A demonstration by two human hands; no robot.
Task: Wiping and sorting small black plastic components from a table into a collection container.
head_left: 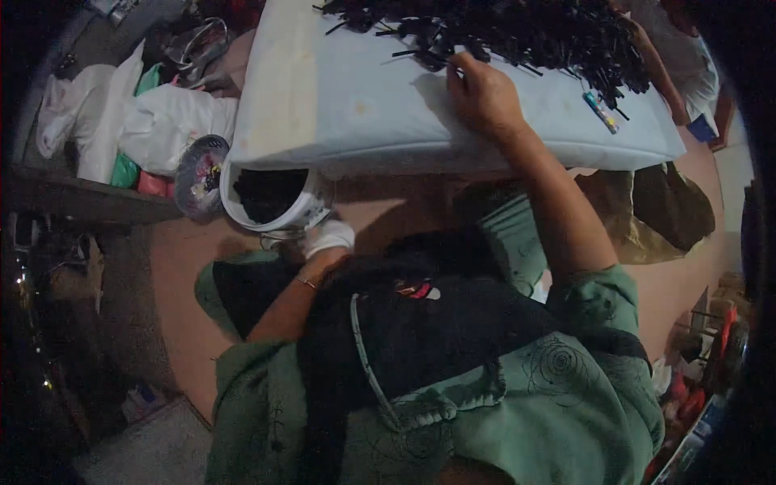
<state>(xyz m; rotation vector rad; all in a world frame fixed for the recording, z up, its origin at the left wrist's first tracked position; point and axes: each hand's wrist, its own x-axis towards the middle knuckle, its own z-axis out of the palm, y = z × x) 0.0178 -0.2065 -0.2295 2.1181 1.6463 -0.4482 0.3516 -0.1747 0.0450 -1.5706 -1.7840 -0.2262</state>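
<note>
A heap of thin black strips (pixel 517 36) lies across the far part of the pale padded surface (pixel 372 105). At its near edge my right hand (pixel 483 95) is closed, thumb and fingers together; whatever is between them is too small to make out. My left hand (pixel 330 240) is low, just below and beside a white bucket (pixel 307 212) that leans with its mouth toward me. Something white, a glove or a cloth, covers that hand, and its fingers are hidden. Dark pieces (pixel 263 194) lie inside the bucket.
A small colourful tube-shaped item (pixel 600 111) lies right of the heap. Beside the bucket stands a clear plastic bowl (pixel 191 182), near white bags (pixel 166 125) on a shelf. A brown sack (pixel 655 214) sits at the right. Another person's arm (pixel 659 73) reaches along the far right edge.
</note>
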